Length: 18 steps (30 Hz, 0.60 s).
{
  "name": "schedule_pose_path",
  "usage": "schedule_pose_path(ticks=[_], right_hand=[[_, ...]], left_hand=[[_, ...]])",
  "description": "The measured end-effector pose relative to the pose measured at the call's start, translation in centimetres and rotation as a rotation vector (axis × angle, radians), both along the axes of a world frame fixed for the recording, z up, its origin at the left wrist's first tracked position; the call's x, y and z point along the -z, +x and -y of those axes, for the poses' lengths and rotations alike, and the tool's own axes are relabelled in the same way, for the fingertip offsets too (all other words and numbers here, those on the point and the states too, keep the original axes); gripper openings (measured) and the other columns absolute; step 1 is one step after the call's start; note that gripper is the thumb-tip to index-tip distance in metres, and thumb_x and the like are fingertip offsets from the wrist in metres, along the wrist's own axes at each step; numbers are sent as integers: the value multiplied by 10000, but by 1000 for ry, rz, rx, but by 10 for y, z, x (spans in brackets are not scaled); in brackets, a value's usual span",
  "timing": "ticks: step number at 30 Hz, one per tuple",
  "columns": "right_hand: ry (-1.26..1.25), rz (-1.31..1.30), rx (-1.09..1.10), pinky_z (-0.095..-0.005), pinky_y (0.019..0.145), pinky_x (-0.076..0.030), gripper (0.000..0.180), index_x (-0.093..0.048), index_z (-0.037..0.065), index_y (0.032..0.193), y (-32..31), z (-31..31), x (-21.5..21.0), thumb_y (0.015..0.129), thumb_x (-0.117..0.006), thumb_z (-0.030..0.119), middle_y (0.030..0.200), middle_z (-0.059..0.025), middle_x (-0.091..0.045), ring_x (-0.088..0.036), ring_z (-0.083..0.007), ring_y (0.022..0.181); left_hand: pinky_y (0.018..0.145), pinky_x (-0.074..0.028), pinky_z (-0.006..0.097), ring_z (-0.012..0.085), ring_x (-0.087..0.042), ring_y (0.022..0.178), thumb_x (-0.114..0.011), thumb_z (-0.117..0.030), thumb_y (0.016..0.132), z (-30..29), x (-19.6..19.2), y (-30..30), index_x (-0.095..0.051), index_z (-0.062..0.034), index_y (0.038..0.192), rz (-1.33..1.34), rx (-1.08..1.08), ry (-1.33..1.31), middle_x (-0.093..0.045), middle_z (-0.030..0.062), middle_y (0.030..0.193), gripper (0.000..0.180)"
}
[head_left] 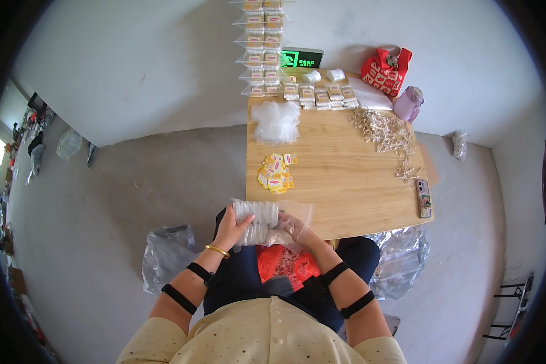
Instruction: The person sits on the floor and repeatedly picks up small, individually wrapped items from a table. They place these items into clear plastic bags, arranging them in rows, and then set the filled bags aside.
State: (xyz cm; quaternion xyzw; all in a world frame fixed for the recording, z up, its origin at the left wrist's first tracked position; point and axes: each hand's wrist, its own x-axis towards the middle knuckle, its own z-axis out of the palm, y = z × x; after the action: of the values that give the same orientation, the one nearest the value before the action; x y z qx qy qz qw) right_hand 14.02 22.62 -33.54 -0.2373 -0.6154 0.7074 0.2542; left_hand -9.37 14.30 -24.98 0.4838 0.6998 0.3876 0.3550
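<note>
Above my lap, at the table's near edge, I hold a clear plastic bag (255, 219) filled with rows of white, ribbed-looking packs. My left hand (229, 228) grips its left end, thumb across the front. My right hand (296, 228) is closed at the loose right end of the film, its fingers partly covered by clear plastic. Just beyond the bag lies a pile of small yellow and white cards (275, 175). Farther back sits a stack of clear empty sachets (275, 122). Loose cotton swabs (385, 130) are heaped at the table's right side.
Packed swab bundles (321, 97) line the back of the wooden table (340, 173), beside a tall stack of packs (264, 57). A red bag (387, 71), a purple jug (409, 104) and a phone (424, 199) stand or lie rightward. A red plastic bag (285, 264) is between my legs.
</note>
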Motion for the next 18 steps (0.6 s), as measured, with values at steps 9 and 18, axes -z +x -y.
schedule_pose_path(ticks=[9, 18], right_hand=[[139, 76, -78, -327, 1002, -438, 480, -589, -51, 1281, 3, -13, -1, 1007, -538, 340, 1207, -123, -659, -595, -178, 1122], [165, 340, 14, -382, 977, -469, 447, -556, 7, 1334, 16, -9, -37, 1035, -470, 328, 1178, -184, -670, -631, -272, 1085]], left_hand=[[1193, -162, 547, 397, -314, 1427, -562, -445, 948, -6, -30, 8, -292, -130, 1542, -1135, 506, 292, -261, 178, 1589, 725], [1166, -213, 593, 387, -318, 1430, -490, -552, 949, -19, -55, 37, -311, -208, 1540, -1058, 687, 268, -241, 160, 1600, 707]])
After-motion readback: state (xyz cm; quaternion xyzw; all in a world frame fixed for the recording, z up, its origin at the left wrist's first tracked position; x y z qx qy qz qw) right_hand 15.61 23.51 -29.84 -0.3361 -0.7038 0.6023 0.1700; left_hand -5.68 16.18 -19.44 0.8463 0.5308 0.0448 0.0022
